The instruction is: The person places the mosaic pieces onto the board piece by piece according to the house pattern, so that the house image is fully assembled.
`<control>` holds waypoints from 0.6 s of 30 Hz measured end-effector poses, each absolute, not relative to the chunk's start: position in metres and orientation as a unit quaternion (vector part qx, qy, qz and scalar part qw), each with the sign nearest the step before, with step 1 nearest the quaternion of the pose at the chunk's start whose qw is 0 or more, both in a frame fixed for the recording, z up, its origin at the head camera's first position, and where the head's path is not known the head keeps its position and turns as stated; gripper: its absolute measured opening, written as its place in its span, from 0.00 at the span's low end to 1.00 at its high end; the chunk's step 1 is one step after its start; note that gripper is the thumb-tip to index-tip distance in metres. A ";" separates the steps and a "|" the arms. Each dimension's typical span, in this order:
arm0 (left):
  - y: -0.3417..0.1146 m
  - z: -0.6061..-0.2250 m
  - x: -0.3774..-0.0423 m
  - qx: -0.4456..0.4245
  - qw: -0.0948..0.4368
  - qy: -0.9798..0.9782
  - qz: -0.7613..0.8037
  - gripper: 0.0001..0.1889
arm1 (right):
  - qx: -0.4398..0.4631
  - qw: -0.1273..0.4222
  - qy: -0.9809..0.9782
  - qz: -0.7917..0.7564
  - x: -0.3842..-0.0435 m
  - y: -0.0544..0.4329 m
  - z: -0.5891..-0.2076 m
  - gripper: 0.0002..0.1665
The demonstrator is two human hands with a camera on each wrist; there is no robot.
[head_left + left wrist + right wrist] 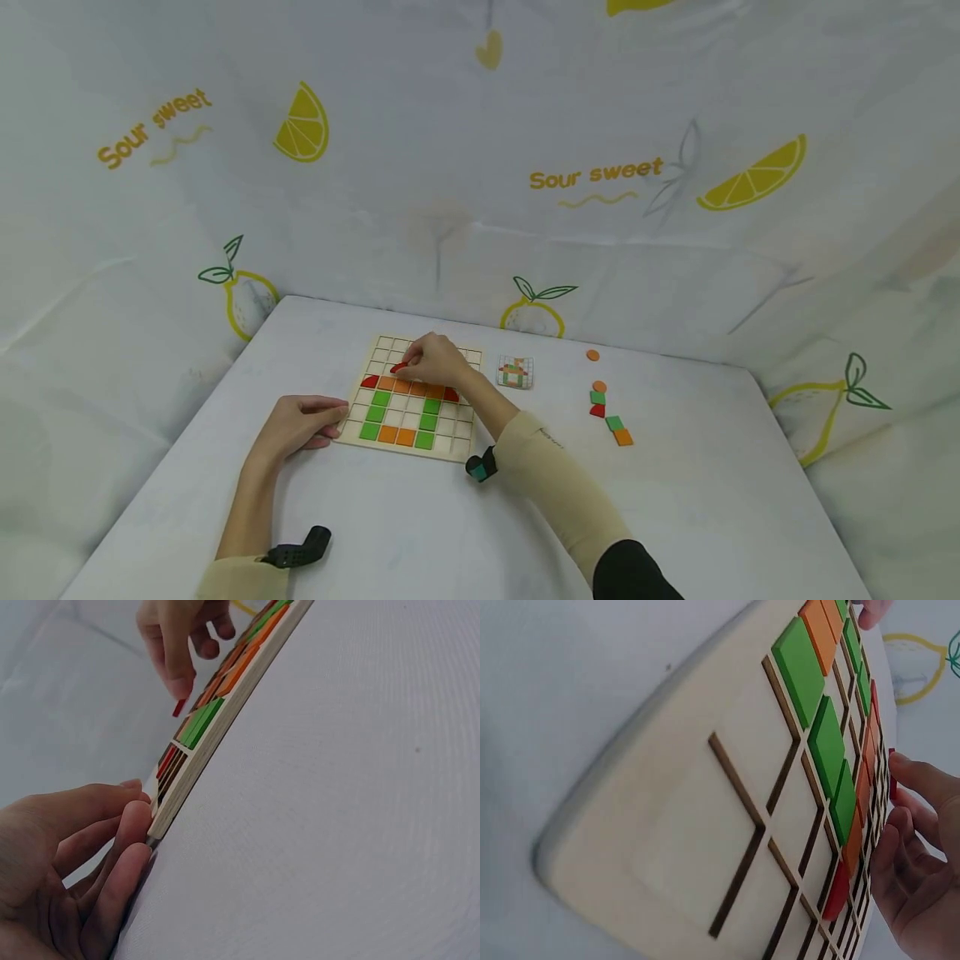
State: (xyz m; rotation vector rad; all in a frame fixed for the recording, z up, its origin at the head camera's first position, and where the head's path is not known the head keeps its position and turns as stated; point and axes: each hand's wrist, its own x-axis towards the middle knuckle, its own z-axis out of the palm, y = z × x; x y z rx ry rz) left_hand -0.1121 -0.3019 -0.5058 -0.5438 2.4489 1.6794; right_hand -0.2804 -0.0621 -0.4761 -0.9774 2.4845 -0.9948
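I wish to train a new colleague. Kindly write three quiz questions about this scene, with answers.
1. Which hand pinches a red piece? A) left B) right
2. True or false: the pattern card lies off the grid board.
3. Fill in: In the board's row nearest the person, the two squares between the green ones are ____.

Key: 1. B, right hand; 2. true; 3. orange.

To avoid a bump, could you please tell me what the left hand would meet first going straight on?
The left hand would meet the grid board first, and seems to be touching its edge.
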 end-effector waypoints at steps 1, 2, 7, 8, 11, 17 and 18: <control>-0.302 -0.506 -0.112 -0.179 0.061 0.810 0.556 0.24 | -0.333 0.145 0.866 -0.343 -0.278 -0.065 -0.476 0.16; -0.302 -0.506 -0.112 -0.178 0.060 0.810 0.556 0.24 | -0.326 0.143 0.871 -0.338 -0.277 -0.068 -0.477 0.16; -0.302 -0.506 -0.111 -0.173 0.058 0.811 0.557 0.24 | -0.287 0.127 0.897 -0.311 -0.270 -0.077 -0.480 0.16; -0.302 -0.506 -0.111 -0.172 0.058 0.811 0.556 0.24 | -0.283 0.125 0.900 -0.307 -0.269 -0.079 -0.481 0.15; -0.302 -0.506 -0.111 -0.175 0.059 0.812 0.554 0.23 | -0.277 0.122 0.906 -0.296 -0.266 -0.083 -0.481 0.15; -0.302 -0.505 -0.111 -0.179 0.060 0.812 0.552 0.23 | -0.281 0.120 0.902 -0.304 -0.262 -0.084 -0.479 0.12; -0.302 -0.505 -0.111 -0.180 0.060 0.812 0.552 0.23 | -0.283 0.119 0.901 -0.307 -0.262 -0.083 -0.479 0.11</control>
